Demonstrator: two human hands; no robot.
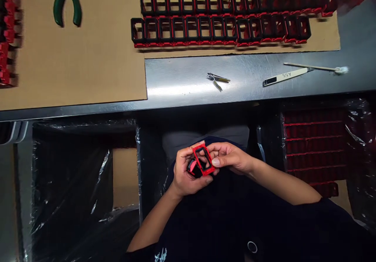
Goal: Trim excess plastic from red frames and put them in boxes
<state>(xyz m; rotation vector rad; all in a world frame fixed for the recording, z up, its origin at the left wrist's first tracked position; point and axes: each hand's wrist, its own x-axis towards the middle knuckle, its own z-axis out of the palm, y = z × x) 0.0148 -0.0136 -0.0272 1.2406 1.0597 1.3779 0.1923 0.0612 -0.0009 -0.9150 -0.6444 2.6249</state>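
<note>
Over my lap, below the table edge, both hands hold one small red and black rectangular frame. My left hand is closed around its lower left side, and another red and black piece shows inside that palm. My right hand pinches the frame's right edge with thumb and fingers. The frame's opening faces up toward me.
Two rows of the same red and black frames stand on cardboard at the back. Green-handled pliers, small nippers, a white tool marked A55 and a swab stick lie on the steel table. Plastic-lined bins sit below left and right.
</note>
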